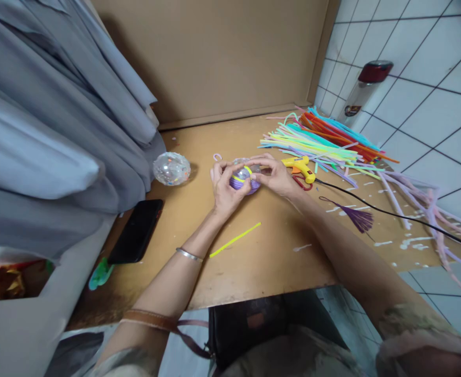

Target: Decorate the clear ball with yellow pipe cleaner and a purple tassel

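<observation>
A clear ball wrapped partly in purple and yellow strips (pixel 238 184) is held between both hands over the wooden table. My left hand (pixel 227 188) has its fingers curled round the ball's left side. My right hand (pixel 273 175) grips the ball from the right, its thumb and fingertips at the yellow strip near the top. Nearer to me, a loose yellow strip (pixel 235 240) lies slantwise on the table. Left of the hands rests a clear ball with small coloured specks (pixel 171 168). Just beyond the right hand is a yellow glue gun (pixel 302 168) with a black cord.
Coloured pipe cleaners (pixel 320 139) are piled at the back right, near a bottle with a red lid (pixel 366 86). A purple tassel (pixel 358 217) lies to the right. At the left are a black phone (pixel 136 230) and a grey curtain (pixel 57 115). A black bag (pixel 250 327) sits below the front edge.
</observation>
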`<action>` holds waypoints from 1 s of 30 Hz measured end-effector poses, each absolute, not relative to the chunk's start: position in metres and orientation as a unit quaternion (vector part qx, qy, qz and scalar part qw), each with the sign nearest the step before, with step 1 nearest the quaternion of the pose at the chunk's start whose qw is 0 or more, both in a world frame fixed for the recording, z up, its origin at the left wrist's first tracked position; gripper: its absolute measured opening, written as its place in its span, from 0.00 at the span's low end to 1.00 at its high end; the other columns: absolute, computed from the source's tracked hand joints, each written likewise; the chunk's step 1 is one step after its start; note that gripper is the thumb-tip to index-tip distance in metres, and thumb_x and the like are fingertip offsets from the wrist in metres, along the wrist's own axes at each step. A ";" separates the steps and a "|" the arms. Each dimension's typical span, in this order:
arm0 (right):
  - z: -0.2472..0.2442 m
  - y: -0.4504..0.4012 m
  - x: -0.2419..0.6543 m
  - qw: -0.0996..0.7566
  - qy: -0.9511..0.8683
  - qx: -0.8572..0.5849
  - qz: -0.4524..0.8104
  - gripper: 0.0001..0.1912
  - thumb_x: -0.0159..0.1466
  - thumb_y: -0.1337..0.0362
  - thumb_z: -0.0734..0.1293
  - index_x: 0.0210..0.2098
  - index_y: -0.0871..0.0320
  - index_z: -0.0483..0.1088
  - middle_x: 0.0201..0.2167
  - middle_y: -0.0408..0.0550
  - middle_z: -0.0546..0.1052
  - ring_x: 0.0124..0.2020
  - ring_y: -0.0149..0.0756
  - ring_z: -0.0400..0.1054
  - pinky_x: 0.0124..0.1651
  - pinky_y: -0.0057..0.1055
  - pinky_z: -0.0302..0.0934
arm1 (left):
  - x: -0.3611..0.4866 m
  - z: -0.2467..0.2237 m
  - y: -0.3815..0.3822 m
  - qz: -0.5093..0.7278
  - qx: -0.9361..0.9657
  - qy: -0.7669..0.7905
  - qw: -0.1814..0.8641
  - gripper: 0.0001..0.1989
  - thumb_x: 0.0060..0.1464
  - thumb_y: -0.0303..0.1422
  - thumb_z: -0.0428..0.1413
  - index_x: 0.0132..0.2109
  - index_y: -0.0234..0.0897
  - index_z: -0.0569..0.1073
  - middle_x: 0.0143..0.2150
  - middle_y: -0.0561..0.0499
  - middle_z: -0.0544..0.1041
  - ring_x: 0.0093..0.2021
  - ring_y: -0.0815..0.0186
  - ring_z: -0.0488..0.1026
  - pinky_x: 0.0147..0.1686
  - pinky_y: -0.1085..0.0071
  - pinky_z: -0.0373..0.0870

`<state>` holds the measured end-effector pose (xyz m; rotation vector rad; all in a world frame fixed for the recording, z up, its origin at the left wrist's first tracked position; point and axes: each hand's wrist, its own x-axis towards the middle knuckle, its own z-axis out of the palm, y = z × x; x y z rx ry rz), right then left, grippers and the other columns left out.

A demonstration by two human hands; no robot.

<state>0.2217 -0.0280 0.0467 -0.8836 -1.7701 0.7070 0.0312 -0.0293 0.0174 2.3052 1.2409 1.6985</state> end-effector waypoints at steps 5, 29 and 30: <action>0.048 -0.029 0.222 0.494 -0.729 -0.369 0.298 0.18 0.60 0.54 0.76 0.48 0.48 0.82 0.53 0.51 0.79 0.59 0.50 0.71 0.57 0.47 0.70 | 0.029 0.015 -0.025 0.550 0.739 0.389 0.007 0.19 0.55 0.42 0.66 0.52 0.42 0.79 0.49 0.47 0.71 0.54 0.57 0.69 0.60 0.55 0.67; 0.047 -0.027 0.217 0.509 -0.712 -0.396 0.279 0.17 0.58 0.61 0.76 0.47 0.49 0.82 0.51 0.48 0.81 0.58 0.46 0.72 0.67 0.49 0.62 | 0.024 0.006 -0.012 0.565 0.736 0.363 0.091 0.20 0.58 0.45 0.64 0.55 0.43 0.78 0.54 0.44 0.71 0.61 0.55 0.69 0.65 0.51 0.68; 0.047 -0.027 0.217 0.510 -0.712 -0.396 0.277 0.17 0.57 0.61 0.76 0.47 0.49 0.83 0.51 0.48 0.81 0.57 0.46 0.72 0.66 0.49 0.62 | 0.024 0.006 -0.012 0.562 0.736 0.367 0.087 0.20 0.58 0.45 0.64 0.55 0.43 0.78 0.54 0.44 0.71 0.60 0.55 0.69 0.65 0.50 0.67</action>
